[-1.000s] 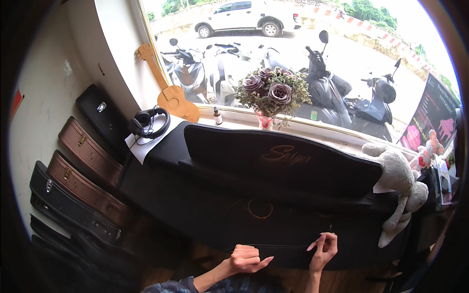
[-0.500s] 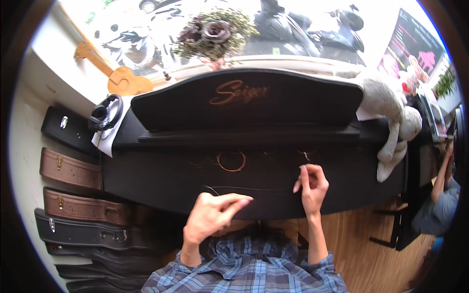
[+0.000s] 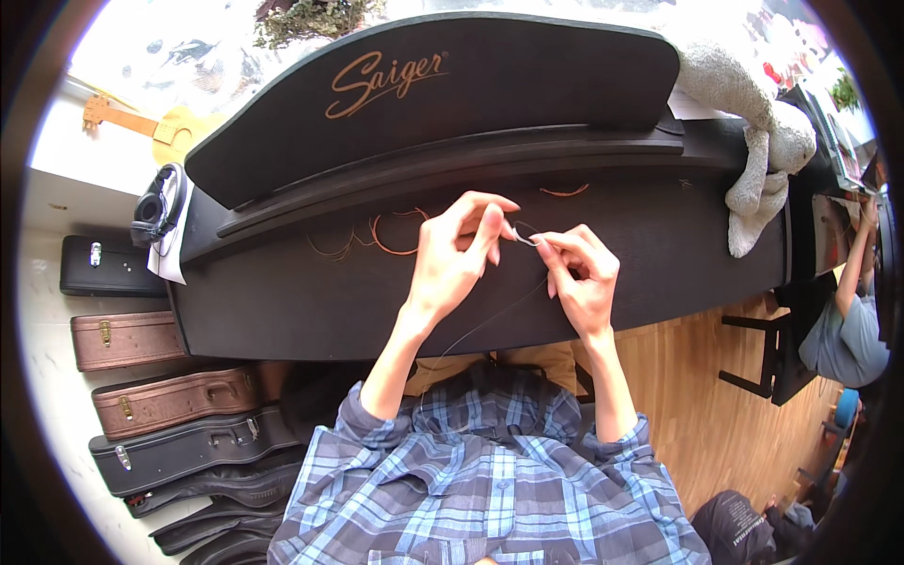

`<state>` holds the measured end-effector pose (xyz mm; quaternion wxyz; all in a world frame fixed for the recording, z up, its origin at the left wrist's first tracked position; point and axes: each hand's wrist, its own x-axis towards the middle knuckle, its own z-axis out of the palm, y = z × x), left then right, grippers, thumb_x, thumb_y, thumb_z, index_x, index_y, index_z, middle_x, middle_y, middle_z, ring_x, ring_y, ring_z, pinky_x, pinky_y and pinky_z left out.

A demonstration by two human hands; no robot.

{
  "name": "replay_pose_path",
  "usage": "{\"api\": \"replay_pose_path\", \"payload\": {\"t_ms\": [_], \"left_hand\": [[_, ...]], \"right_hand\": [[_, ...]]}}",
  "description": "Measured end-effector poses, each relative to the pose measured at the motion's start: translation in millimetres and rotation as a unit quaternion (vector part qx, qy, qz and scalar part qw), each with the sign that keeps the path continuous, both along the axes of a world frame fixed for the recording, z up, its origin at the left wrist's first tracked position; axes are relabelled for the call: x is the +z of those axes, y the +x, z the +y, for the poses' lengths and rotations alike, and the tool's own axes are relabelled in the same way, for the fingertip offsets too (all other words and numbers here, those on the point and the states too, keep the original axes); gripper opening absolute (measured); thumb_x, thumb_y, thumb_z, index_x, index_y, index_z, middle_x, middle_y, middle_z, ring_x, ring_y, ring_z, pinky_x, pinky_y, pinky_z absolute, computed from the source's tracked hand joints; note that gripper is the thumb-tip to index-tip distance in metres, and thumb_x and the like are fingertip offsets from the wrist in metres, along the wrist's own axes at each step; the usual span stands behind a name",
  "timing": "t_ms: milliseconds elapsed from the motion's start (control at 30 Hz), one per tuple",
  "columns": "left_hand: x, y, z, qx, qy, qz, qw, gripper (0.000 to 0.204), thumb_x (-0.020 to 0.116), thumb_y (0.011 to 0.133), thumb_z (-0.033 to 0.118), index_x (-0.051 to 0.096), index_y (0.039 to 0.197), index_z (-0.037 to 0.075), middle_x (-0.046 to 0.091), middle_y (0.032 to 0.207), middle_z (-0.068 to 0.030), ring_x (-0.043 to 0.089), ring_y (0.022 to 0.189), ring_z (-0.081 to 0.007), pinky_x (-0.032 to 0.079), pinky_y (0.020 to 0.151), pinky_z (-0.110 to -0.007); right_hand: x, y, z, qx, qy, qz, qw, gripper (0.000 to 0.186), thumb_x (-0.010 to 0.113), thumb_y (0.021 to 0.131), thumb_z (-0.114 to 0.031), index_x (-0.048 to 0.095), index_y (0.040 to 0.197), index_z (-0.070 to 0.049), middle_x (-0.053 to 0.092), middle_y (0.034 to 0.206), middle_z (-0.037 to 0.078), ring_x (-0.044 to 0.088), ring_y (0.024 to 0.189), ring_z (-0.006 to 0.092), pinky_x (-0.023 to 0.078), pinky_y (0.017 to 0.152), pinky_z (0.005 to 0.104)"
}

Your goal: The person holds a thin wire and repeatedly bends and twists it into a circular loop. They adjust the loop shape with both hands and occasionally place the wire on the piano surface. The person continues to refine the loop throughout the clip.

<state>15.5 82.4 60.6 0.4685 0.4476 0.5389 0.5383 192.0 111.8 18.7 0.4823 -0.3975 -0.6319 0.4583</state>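
Observation:
Above the black desk, my left hand [image 3: 459, 247] and my right hand [image 3: 586, 273] are raised close together, fingertips a short gap apart. Both are closed in a pinch on a thin cord [image 3: 527, 236], which makes a small loop between them, part pale and part dark. A fine strand of it hangs in a slack curve down toward my lap. Just left of my left hand lies a coil of orange-brown cord [image 3: 379, 240], partly covered by that hand. Thinner brownish strands [image 3: 330, 252] spread beside it. Beyond my right hand rests a short orange-brown cord [image 3: 563, 193].
A raised black panel [image 3: 527, 80] with copper lettering borders the desk's far side. Headphones [image 3: 155, 207] sit at the left end, a grey plush toy [image 3: 753, 179] at the right. Instrument cases [image 3: 174, 400] stack at left. Another person [image 3: 845, 334] is at far right.
My hands have risen and come together at the small cord loop; before, they were apart, low over the desk. The view has tilted and shifted, bringing the panel closer.

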Motion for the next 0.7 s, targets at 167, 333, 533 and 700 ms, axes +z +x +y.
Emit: {"api": "replay_pose_path", "payload": {"t_ms": [167,333,533,700], "left_hand": [[-17.7,-0.6,5.2,-0.061,-0.019,-0.033,0.997,0.02,0.064,0.096,0.021,0.066,0.091,0.002,0.067,0.078,-0.0027,0.057,0.063,-0.0051,0.046,0.059,-0.019],[-27.4,-6.8,-9.3,-0.074,-0.061,-0.018,0.995,0.017,0.069,0.092,0.02,0.067,0.091,0.004,0.068,0.078,-0.0029,0.063,0.069,-0.0062,0.048,0.061,-0.021],[-20.8,-0.4,-37.2,-0.07,-0.031,0.126,0.989,0.019,0.073,0.086,0.009,0.066,0.102,0.004,0.067,0.084,-0.0025,0.06,0.069,-0.005,0.046,0.06,-0.02],[-11.2,-10.0,-60.8,-0.129,-0.07,0.22,0.965,0.025,0.074,0.083,0.005,0.066,0.107,0.007,0.07,0.082,-0.0025,0.056,0.06,-0.0033,0.044,0.056,-0.019]], "right_hand": [[-1.1,2.9,0.5,-0.002,0.022,-0.042,0.999,0.007,0.073,0.086,-0.003,0.074,0.094,-0.002,0.06,0.073,0.003,0.056,0.047,0.005,0.039,0.041,0.02],[-3.9,0.7,1.9,-0.001,-0.028,0.017,0.999,0.007,0.07,0.088,-0.003,0.072,0.094,0.0,0.06,0.073,0.003,0.06,0.05,0.007,0.042,0.042,0.02],[-0.6,6.8,-6.4,-0.023,-0.091,0.104,0.99,0.009,0.064,0.094,-0.003,0.063,0.098,0.005,0.063,0.076,0.006,0.064,0.053,0.0118,0.049,0.046,0.022],[-2.9,8.4,-4.4,-0.107,-0.061,0.163,0.979,0.014,0.055,0.1,-0.009,0.059,0.104,0.003,0.058,0.08,0.007,0.062,0.056,0.014,0.052,0.052,0.0245]]}}
